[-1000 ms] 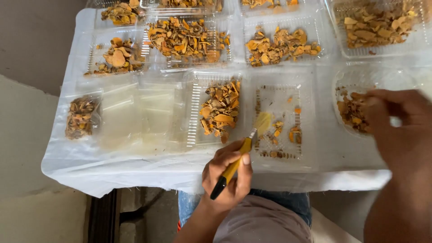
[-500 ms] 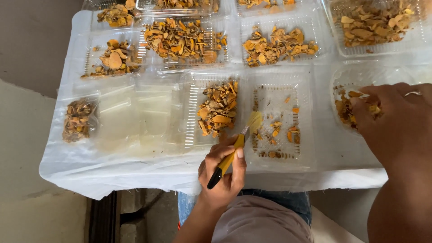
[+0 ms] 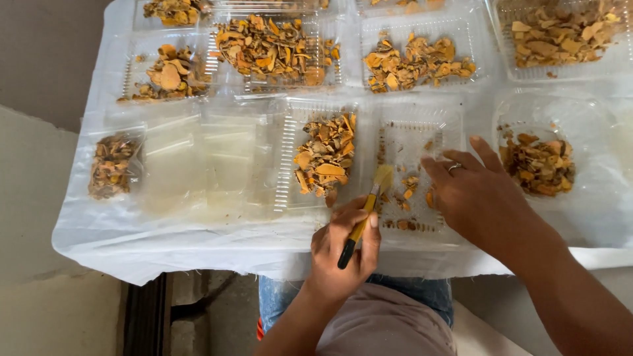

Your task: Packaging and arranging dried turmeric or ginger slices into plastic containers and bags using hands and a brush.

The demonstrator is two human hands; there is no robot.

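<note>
The right hand (image 3: 476,198) had swung from the round container (image 3: 580,125) near the table's right edge to the near-empty clear tray (image 3: 422,128), fingers spread, seemingly holding nothing, while the left hand (image 3: 346,247) stayed clamped on the yellow-handled brush (image 3: 361,221) at the front edge.

I see the left hand (image 3: 346,247) gripping a yellow-handled brush (image 3: 361,221), bristles resting in the clear tray (image 3: 448,122) just ahead of it. The right hand (image 3: 478,194) lies flat over that tray's scattered orange pieces (image 3: 410,184), fingers spread, beside the brush.
</note>
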